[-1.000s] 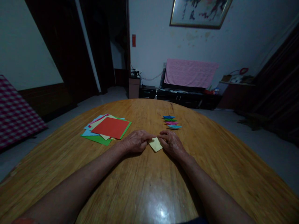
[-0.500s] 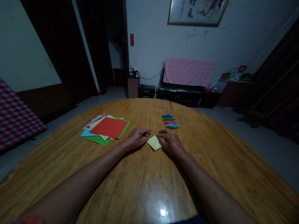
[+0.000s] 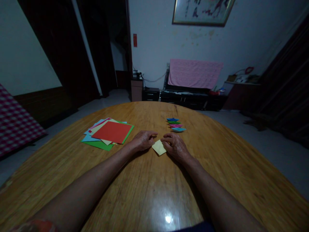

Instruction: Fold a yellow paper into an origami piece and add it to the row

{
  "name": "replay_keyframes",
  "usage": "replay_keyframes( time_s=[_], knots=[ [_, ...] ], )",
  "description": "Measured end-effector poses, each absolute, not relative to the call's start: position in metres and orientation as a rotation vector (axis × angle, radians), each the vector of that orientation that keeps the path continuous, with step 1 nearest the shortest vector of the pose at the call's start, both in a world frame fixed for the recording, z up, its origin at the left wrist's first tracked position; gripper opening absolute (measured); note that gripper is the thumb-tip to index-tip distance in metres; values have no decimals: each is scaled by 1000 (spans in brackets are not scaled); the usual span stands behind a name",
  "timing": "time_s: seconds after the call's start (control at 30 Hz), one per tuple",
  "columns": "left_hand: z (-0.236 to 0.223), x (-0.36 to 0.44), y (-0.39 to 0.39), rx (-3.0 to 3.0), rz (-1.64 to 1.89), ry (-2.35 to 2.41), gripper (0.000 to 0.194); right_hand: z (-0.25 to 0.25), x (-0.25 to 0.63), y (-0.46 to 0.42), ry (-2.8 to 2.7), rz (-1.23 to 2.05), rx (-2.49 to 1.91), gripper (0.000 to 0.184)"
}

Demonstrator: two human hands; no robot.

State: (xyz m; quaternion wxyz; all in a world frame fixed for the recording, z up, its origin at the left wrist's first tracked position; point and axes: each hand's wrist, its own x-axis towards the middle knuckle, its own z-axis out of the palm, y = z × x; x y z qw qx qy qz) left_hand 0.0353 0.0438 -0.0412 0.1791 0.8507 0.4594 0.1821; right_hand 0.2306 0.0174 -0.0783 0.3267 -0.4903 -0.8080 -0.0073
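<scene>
A small folded piece of pale yellow paper [image 3: 159, 147] lies on the round wooden table [image 3: 154, 180] between my hands. My left hand [image 3: 143, 140] rests beside its left edge with fingers curled and the fingertips pinched at the paper's upper corner. My right hand [image 3: 175, 146] lies on the paper's right edge, fingers bent and pressing it down. Several small folded paper pieces [image 3: 175, 124] in blue, green, pink and light blue lie in a row just beyond my right hand.
A loose stack of coloured paper sheets [image 3: 107, 132], red on top, lies to the left of my left hand. Beyond the table are a dark low cabinet with a pink cloth [image 3: 194, 74], a doorway, and a checked cushion [image 3: 14, 120] at far left.
My left hand has drawn back a little from the yellow paper, uncovering more of its left corner. The view has tilted slightly; the right hand stays on the paper.
</scene>
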Motion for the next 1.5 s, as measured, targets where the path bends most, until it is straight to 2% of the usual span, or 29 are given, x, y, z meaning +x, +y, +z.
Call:
replay_keyframes(
  time_s=[0.17, 0.27, 0.43, 0.6, 0.73, 0.8, 0.87, 1.03, 1.13, 1.27, 1.5],
  knots=[
    [-33, 46, 50, 2367, 398, 1423, 42, -78, 230, 17, -2126, -25, -1274, 21],
    [-40, 52, 57, 2264, 498, 1455, 39, -76, 231, 17, -2130, -31, -1259, 21],
    [-60, 46, 59, 2274, 744, 1098, 51, -75, 229, 19, -2142, -33, -1248, 20],
    [-62, 38, 53, 2386, 763, 1069, 52, -75, 223, 22, -2078, 3, -1321, 20],
    [-60, 38, 54, 2449, 757, 1042, 51, -64, 234, 21, -2089, 280, -1259, 22],
    [-61, 38, 56, 2453, 742, 1043, 51, -57, 242, 17, -2179, 538, -1168, 29],
    [-61, 39, 56, 2457, 731, 1053, 51, -51, 248, 13, -2217, 650, -1130, 35],
    [-61, 37, 56, 2490, 763, 1042, 50, -50, 243, 8, -2225, 506, -1115, 22],
    [-59, 36, 56, 2553, 706, 1063, 37, -51, 236, 8, -2219, 424, -1156, 22],
    [-57, 36, 57, 2704, 595, 1092, 25, -52, 233, 8, -2230, 375, -1232, 33],
    [-60, 36, 56, 2772, 561, 1076, 31, -52, 229, 6, -2292, 304, -1368, 49]
  ],
)
